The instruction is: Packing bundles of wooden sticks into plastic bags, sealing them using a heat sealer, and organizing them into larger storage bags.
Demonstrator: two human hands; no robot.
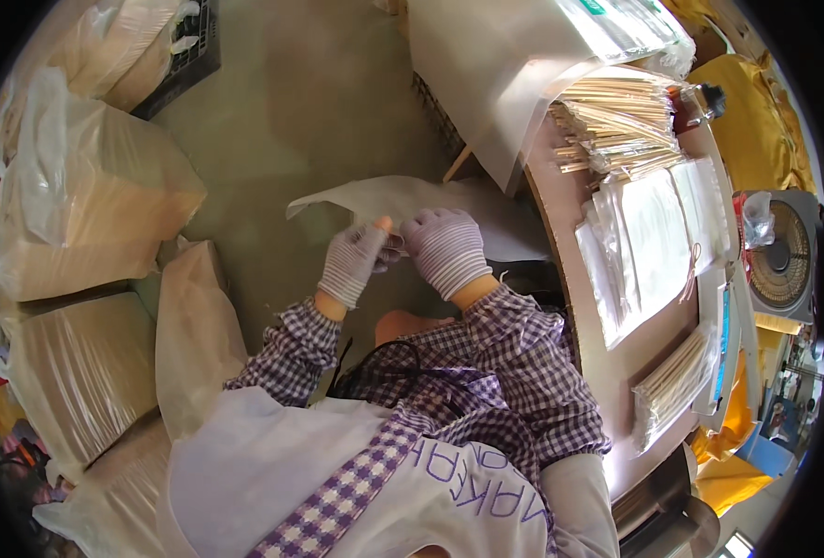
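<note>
A translucent plastic sheet (430,192) spreads out just beyond my hands, above the floor, and its right end reaches toward the table's edge. Both hands wear thin striped gloves. My left hand (351,263) is closed at the sheet's near side, its thumb up and its fingers curled. Close beside it, my right hand (444,249) is also closed on the sheet, knuckles upward. The fingertips of the right hand are hidden, and I cannot tell whether the sheet is a flat film or a bag.
On the table (584,279) at right lie wooden sticks (621,116), a stack of clear plastic bags (649,242) and a bagged stick bundle (677,386). A fan (779,256) stands beyond. Plastic-wrapped packs (105,195) pile up at left; a black crate (184,65) is behind.
</note>
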